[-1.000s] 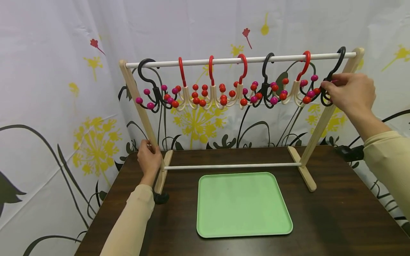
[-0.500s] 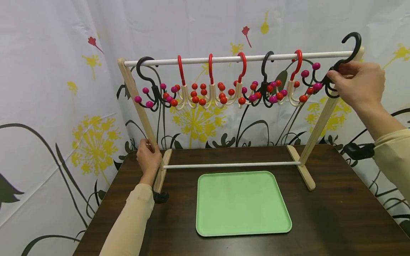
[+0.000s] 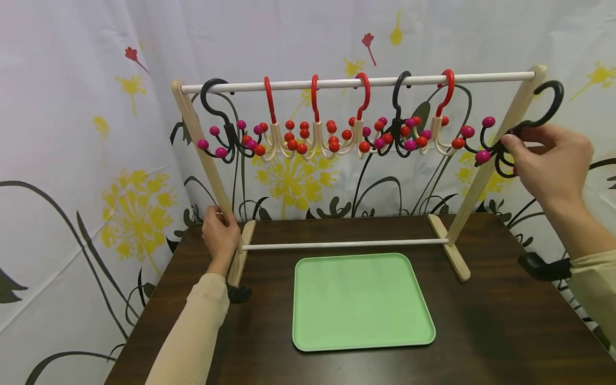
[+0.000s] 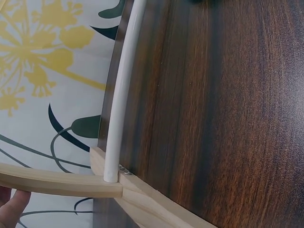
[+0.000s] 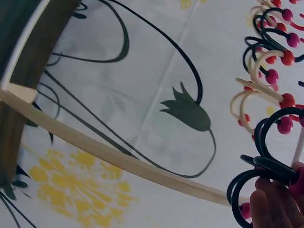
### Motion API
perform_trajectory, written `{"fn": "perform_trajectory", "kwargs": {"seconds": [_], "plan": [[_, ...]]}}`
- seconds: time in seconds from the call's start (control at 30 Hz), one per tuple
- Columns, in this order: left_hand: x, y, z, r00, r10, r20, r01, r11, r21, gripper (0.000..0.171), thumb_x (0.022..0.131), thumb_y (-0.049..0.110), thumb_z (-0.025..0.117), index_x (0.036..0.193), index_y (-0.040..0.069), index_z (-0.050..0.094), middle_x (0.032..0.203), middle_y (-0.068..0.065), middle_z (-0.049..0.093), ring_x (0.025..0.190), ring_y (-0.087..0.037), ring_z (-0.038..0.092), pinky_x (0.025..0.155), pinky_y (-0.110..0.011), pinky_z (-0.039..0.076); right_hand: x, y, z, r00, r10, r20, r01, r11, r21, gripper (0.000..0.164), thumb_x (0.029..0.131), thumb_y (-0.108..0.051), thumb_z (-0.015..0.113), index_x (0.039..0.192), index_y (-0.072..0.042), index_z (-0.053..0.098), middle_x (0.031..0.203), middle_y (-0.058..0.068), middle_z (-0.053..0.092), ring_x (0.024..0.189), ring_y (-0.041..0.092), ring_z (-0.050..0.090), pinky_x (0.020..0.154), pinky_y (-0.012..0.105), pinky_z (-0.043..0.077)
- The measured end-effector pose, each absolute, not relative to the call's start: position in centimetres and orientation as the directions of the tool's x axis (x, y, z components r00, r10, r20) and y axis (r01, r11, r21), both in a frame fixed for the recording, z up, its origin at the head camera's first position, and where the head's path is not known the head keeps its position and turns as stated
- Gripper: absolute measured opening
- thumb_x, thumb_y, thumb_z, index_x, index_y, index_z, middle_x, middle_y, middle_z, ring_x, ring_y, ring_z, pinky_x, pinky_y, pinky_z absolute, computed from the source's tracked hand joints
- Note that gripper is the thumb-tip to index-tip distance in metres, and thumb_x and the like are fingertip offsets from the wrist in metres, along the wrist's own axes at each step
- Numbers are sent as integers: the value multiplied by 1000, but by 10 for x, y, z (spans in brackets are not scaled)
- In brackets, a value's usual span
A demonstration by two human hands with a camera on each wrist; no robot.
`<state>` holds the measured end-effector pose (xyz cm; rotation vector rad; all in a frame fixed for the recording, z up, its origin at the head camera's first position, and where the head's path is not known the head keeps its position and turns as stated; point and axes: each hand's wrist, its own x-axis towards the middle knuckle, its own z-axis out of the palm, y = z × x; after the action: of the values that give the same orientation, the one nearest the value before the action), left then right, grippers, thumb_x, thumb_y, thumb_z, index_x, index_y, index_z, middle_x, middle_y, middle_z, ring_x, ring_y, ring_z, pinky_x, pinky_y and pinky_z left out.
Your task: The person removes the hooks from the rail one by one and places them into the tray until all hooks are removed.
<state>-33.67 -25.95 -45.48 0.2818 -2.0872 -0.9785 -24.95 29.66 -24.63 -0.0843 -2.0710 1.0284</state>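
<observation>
My right hand [image 3: 553, 163] pinches a black multi-hook hanger [image 3: 557, 101] with magenta ball tips by its stem. This hanger is off the rail, tilted, just right of the rack's right post [image 3: 469, 206]. In the right wrist view, its black loops [image 5: 275, 166] stand over my fingers. My left hand [image 3: 220, 235] grips the lower part of the rack's left wooden post [image 3: 199, 131]; in the left wrist view the fingertips show below that post [image 4: 61, 183]. On the white rail [image 3: 486, 78] hang several similar hangers, red-hooked ones [image 3: 364, 99] and black ones [image 3: 399, 91].
A light green tray [image 3: 361, 302] lies on the dark wood table [image 3: 505, 321] in front of the rack. A white lower bar [image 3: 346, 244] joins the rack's feet. Behind it hangs a flower-printed curtain [image 3: 289, 32].
My right hand has lifted the black hanger off the rail's right end, then moved it right and down past the post. My left hand stays on the left post.
</observation>
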Motion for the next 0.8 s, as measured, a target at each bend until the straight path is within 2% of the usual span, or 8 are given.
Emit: {"fn": "perform_trajectory", "kwargs": {"seconds": [0.17,0.27,0.33,0.4,0.47,0.57,0.7,0.8], "plan": [[-338,-260,-455,-665,-482,571,132,676,725,21,89,9,66,106,1,57,87,-17,59,79,-36,57,74,-54,42,-229,296,-288,-583,460,670,-328,621,-712,20,86,-16,74,104,-9,74,81,-27,63,55,-11,58,50,7,42],[-338,-261,-456,-654,-483,582,140,679,721,21,88,9,66,105,1,58,86,-17,59,79,-37,57,74,-55,42,-217,290,-325,-560,494,666,-308,622,-720,18,85,-15,75,100,-6,74,76,-30,62,55,-13,57,51,7,42],[-337,-262,-457,-646,-489,586,139,680,720,21,88,8,66,105,1,57,86,-17,58,78,-37,56,73,-55,42,-210,282,-356,-587,501,636,-266,623,-736,20,84,-16,76,100,-4,74,73,-31,60,54,-13,56,52,8,41],[-337,-262,-456,-644,-491,586,135,681,719,21,88,8,67,105,1,57,85,-17,58,78,-37,56,73,-55,42,-203,271,-388,-635,511,580,-187,627,-757,23,84,-20,77,102,-6,75,71,-27,63,53,-13,54,56,9,39],[-337,-262,-456,-647,-492,583,131,681,720,21,88,9,66,105,1,57,86,-16,57,78,-37,56,72,-54,42,-199,258,-417,-698,508,505,-100,629,-771,24,85,-24,77,104,-10,75,75,-15,69,56,-11,56,58,14,39],[-337,-261,-455,-657,-477,584,138,685,715,21,89,10,66,106,1,57,87,-17,57,79,-37,56,72,-55,42,-198,240,-453,-777,456,434,-21,670,-742,24,85,-27,77,106,-15,75,83,4,75,63,2,64,58,27,41],[-337,-260,-454,-654,-468,594,151,689,709,22,88,8,67,106,0,57,88,-18,58,79,-38,56,74,-55,42,-206,222,-483,-860,305,410,-66,730,-680,23,85,-23,78,105,-13,73,87,10,75,73,25,69,52,38,44],[-337,-259,-453,-652,-469,595,149,691,708,22,87,7,68,105,0,57,87,-18,58,79,-38,56,74,-56,42,-214,213,-494,-894,224,387,-97,748,-657,23,84,-22,78,104,-13,73,86,9,75,67,26,67,48,38,41]]}}
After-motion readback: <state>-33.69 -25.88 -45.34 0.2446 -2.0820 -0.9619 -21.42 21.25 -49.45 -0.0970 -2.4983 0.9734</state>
